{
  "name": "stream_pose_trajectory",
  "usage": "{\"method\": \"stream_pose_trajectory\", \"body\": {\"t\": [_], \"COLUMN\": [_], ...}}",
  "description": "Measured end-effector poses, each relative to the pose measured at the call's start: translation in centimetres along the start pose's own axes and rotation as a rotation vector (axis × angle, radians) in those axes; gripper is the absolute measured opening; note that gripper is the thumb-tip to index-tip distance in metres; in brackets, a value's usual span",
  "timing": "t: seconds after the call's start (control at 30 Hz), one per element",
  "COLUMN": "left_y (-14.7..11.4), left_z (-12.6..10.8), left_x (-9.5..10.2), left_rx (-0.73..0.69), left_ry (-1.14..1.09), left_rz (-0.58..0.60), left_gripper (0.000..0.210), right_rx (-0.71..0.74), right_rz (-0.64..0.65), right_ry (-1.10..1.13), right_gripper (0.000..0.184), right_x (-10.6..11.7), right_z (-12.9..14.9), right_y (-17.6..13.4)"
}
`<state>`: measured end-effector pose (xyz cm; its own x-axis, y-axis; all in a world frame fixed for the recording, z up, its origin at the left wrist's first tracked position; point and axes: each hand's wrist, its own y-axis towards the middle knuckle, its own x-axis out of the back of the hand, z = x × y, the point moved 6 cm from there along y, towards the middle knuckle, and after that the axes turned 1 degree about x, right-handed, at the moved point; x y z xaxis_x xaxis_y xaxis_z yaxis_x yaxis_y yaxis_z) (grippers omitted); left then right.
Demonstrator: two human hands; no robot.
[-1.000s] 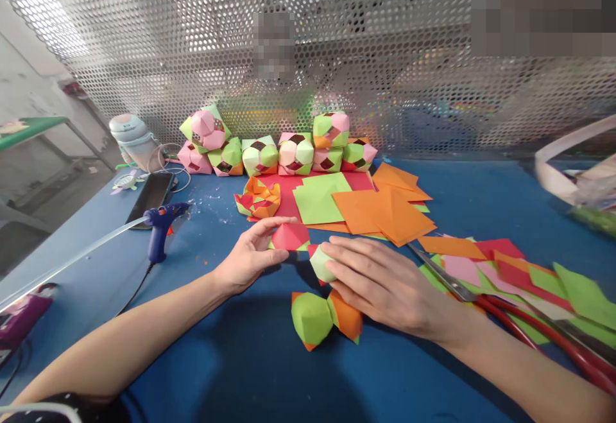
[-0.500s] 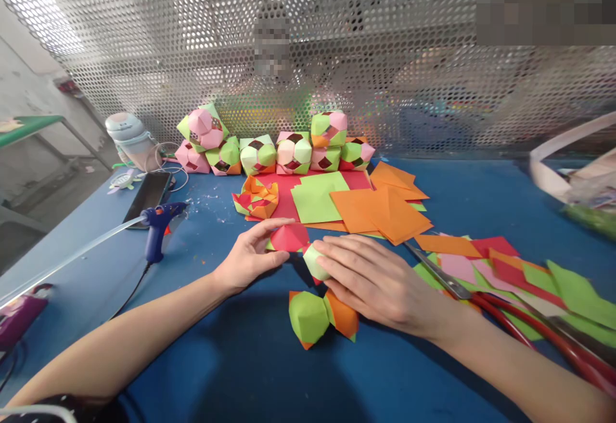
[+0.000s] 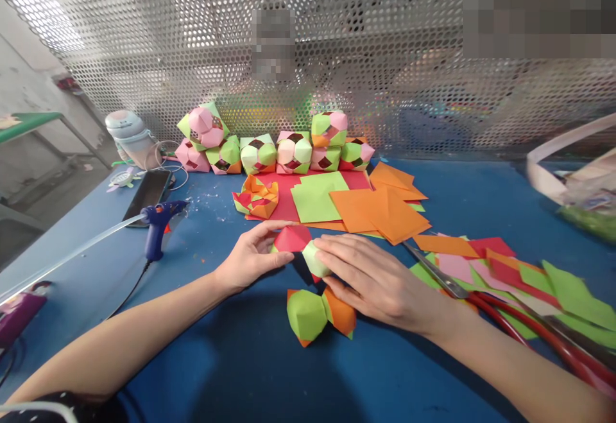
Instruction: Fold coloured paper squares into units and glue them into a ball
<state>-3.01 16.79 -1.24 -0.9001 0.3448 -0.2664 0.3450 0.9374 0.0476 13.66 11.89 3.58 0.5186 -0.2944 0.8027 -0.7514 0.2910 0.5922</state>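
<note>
My left hand (image 3: 253, 250) is closed, thumb and fingers pinching a red folded paper piece (image 3: 291, 239) with a bit of green at its edge. Meeting it at a corner is a pale green folded paper piece (image 3: 312, 258), red showing underneath, which my right hand (image 3: 368, 275) holds under its bent fingers. Whether the two are glued together I cannot tell. Just below my right hand, a green folded paper piece (image 3: 306, 316) and an orange one (image 3: 341, 311) lie joined on the blue table (image 3: 231, 359). The undersides of the held pieces are hidden.
Finished paper balls (image 3: 293, 152) line the mesh panel. Before them lie a half-built orange ring (image 3: 256, 197) and paper squares (image 3: 321, 197). Red-handled scissors (image 3: 447, 282) rest among scraps at right. A blue glue gun (image 3: 156, 230), phone (image 3: 148, 197) and bottle (image 3: 129, 137) are at left.
Both hands stay almost in place, still holding the red and pale green pieces against each other. The whole view has shifted very slightly.
</note>
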Motion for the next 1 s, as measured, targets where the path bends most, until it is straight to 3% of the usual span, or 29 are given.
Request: {"method": "stream_pose_trajectory", "body": {"t": [0.27, 0.37, 0.5, 0.7, 0.83, 1.0], "left_y": [-0.1, -0.2, -0.4, -0.5, -0.4, -0.5], "left_z": [-0.2, -0.6, -1.2, 0.3, 0.4, 0.3], "left_x": [-0.2, -0.1, 0.4, 0.2, 0.1, -0.1], "left_rx": [0.004, 0.012, -0.026, 0.083, 0.106, 0.126], "left_ry": [0.068, 0.180, 0.352, 0.145, 0.113, 0.125], "left_rz": [-0.028, -0.039, -0.086, -0.076, -0.087, -0.086], "left_gripper": [0.045, 0.046, 0.037, 0.042, 0.041, 0.039], "right_rx": [-0.042, -0.126, -0.438, -0.927, -0.949, -0.918], "right_rz": [-0.007, -0.035, -0.054, 0.048, -0.041, -0.047], "right_ry": [0.096, 0.198, 0.419, 0.958, 1.056, 1.123], "right_gripper": [0.059, 0.058, 0.045, 0.035, 0.030, 0.030], "right_x": [-0.1, -0.2, -0.4, -2.2, -2.6, -3.0], "right_z": [-0.3, -0.8, -2.3, -3.4, -4.1, -4.1], "right_y": [0.1, -0.1, -0.6, -1.6, -2.0, -2.3]}}
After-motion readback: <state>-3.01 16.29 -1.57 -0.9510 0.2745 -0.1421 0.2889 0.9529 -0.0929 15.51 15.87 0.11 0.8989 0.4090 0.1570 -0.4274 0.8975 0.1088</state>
